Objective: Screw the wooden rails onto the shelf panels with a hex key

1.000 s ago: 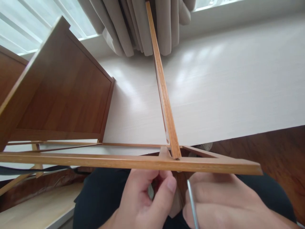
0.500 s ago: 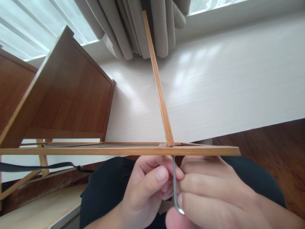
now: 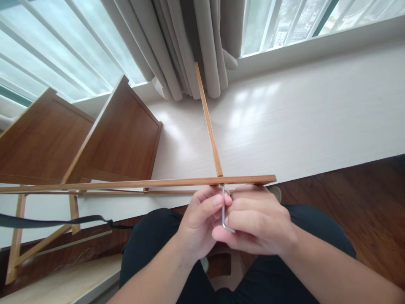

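Observation:
A bent metal hex key hangs down from the underside of a long wooden rail, its upper end at the joint where a thin wooden bar meets the rail. My left hand is closed around the key's long arm, thumb and a fingertip close against it just below the rail. Lower down, my right hand has its thumb and fingers at the bent end, knuckles near the rail's underside. The key's tip is hidden at the joint.
Brown wooden panels stand at the left, joined to the frame with wooden legs. A black strap hangs there. Behind is a white ledge with grey curtains and windows. My knees are under the rail.
The view has pulled back and tilted up, so the rail, panels and hands look smaller and more window shows. Both hands stay at the hex key, whose bent end still points right.

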`<state>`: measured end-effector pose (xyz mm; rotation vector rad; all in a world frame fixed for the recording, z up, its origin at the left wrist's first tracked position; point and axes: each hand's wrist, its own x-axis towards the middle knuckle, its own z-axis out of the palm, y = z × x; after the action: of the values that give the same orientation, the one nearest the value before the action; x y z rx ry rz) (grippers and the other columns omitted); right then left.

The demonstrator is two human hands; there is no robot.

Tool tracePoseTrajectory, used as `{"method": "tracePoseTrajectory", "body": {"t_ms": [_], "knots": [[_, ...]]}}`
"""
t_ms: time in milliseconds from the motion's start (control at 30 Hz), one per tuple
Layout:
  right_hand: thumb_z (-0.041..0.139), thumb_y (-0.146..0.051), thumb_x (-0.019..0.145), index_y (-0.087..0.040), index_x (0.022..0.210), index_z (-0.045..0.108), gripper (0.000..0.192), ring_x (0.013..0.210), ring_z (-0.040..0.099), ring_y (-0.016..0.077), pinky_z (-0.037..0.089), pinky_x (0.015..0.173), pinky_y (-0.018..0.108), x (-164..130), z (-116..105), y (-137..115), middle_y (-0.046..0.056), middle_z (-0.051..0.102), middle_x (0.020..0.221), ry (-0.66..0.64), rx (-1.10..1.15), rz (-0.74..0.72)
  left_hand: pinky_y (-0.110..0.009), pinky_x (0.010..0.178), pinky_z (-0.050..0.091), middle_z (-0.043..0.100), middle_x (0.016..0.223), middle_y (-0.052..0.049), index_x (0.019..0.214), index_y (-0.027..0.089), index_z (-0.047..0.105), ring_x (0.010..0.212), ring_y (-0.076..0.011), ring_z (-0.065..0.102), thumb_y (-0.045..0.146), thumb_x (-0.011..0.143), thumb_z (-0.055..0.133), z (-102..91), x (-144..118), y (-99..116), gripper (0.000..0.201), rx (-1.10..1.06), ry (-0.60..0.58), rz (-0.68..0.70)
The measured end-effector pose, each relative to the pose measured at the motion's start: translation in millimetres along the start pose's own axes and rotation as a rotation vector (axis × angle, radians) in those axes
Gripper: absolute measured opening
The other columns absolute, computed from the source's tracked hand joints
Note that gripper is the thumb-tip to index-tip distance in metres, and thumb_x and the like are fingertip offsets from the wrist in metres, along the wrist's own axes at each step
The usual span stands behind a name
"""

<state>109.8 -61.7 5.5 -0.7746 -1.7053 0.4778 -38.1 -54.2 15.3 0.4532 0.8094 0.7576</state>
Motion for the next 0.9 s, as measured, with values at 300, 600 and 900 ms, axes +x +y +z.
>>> {"method": "tracePoseTrajectory", "body": {"t_ms": [300,600,900], "knots": [[0.07,-0.019,0.092,-0.018,0.084,0.057,0.015,0.056,0.055,0.0108,0.044,0.054,0.022,4.8,4.2,-0.4,-0.001,0.057,0.064,0.072,0.047,-0.223,-0.016,0.061,0.048,0.057,0.069,0.001,0.076,0.014,0.066,0.062,-0.0058,0.054,0.033,0.073,0.082,3.6,4.0,-6.0,0.025,-0.116,-0.059,0.039],[0.072,-0.028,0.092,-0.019,0.078,0.057,0.023,0.05,0.049,0.0091,0.041,0.052,0.022,-7.1,-4.2,0.2,-0.004,0.053,0.057,0.079,-0.023,-0.137,-0.013,0.041,0.024,0.025,0.05,0.01,0.084,0.016,0.066,0.04,-0.0005,0.02,0.041,0.076,0.08,1.6,6.2,-13.2,0.03,-0.14,-0.123,-0.029],[0.071,-0.031,0.094,-0.017,0.075,0.057,0.027,0.05,0.049,0.0076,0.039,0.052,0.021,-0.2,-4.5,-4.0,-0.004,0.052,0.056,0.055,-0.029,-0.132,-0.013,0.051,0.042,0.023,0.052,0.009,0.08,0.017,0.068,0.043,-0.0005,0.029,0.04,0.073,0.085,1.7,8.7,-13.3,0.03,-0.195,-0.143,-0.035]]}}
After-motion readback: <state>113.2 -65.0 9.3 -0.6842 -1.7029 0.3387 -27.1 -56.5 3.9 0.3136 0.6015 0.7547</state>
